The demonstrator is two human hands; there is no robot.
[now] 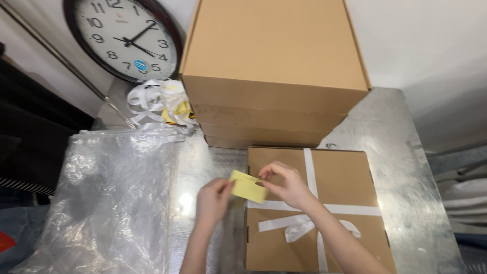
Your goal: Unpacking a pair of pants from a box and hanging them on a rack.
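Both hands pinch a yellow sticker (247,185): left hand (213,199) grips its left edge, right hand (286,182) its right end, above the ribboned brown box (350,177) on the desk (395,132). Keeping it taut and level should avoid creases. Stacked cartons (274,76) stand behind.

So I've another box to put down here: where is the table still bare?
Bare metal table shows right of the ribboned box, up to the right edge beside the box stack. A narrower strip lies between the plastic bag and that box, but both hands hold a yellow slip there. The back left is crowded with ribbon scraps.
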